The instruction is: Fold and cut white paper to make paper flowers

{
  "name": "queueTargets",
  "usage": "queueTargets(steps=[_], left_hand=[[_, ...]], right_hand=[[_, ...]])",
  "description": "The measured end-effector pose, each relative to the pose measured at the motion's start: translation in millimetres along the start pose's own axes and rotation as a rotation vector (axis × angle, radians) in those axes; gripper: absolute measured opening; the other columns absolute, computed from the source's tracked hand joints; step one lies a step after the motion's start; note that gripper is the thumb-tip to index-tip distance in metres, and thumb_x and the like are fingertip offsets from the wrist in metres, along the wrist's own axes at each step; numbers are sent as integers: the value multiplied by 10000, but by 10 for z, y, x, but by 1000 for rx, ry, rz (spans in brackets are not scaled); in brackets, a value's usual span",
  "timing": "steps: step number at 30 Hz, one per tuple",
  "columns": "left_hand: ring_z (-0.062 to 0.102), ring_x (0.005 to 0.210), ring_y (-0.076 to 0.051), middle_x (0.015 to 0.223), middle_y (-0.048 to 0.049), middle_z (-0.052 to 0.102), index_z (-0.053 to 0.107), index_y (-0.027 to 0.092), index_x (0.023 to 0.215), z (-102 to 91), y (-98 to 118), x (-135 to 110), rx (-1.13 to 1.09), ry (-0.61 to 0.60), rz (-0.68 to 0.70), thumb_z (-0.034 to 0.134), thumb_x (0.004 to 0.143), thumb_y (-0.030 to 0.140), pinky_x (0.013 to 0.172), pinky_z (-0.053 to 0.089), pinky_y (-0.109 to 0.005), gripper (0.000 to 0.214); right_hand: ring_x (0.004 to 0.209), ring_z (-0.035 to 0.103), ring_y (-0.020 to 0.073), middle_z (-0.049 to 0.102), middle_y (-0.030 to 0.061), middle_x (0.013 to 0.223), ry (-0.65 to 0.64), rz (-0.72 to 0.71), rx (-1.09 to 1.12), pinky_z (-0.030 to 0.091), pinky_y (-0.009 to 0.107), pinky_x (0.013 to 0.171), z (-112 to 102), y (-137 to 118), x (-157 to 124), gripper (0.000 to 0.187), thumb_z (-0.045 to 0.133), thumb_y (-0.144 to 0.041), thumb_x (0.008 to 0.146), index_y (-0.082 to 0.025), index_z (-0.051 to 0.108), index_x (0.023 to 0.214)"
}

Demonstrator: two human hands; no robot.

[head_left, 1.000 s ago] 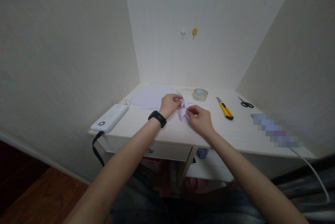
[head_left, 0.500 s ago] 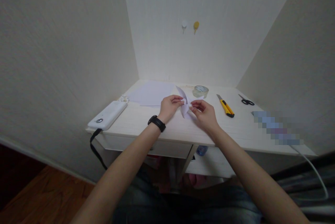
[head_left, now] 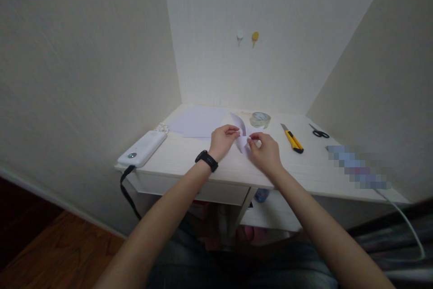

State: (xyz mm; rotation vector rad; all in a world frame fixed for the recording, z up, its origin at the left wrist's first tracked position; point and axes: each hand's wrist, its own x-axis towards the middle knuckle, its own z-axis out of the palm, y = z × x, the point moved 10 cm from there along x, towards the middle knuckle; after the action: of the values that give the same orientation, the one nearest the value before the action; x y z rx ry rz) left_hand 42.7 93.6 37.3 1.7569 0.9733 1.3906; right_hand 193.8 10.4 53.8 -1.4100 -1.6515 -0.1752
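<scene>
White desk [head_left: 182,153] under the fingers [head_left: 232,128]; sheets [head_left: 198,121] beyond them, leftward; tape [head_left: 260,120] beyond, rightward; cutter [head_left: 292,141], then scissors [head_left: 320,134] to their right; white device [head_left: 142,148] well left; blurred item [head_left: 356,167] farthest right.

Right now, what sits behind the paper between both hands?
Behind the paper, slightly right, a tape roll rests on the white desk; the raised flap hides whatever is directly behind it.

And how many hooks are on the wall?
2: a white hook on the back wall, and a yellow hook just right of it. Neither is hidden.
</scene>
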Motion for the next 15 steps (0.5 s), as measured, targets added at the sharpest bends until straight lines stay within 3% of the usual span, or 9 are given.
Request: queueTargets(steps=[4,15], left_hand=[[714,831,-169,891,-69,762,733,156,886,-51,77,-22,43,39,10,717,795,146,812,545,-287,93],[718,860,-165,911,-53,764,733,183,894,21,90,-41,100,3,26,697,821,137,843,555,-295,94]], right_hand=[[940,584,295,716,132,930,-1,-109,-128,433,423,883,25,-101,-22,171,552,-246,877,-164,702,890],[760,637,244,733,84,819,-41,71,-39,460,366,734,60,88,-8,169,560,-246,829,-194,716,866]])
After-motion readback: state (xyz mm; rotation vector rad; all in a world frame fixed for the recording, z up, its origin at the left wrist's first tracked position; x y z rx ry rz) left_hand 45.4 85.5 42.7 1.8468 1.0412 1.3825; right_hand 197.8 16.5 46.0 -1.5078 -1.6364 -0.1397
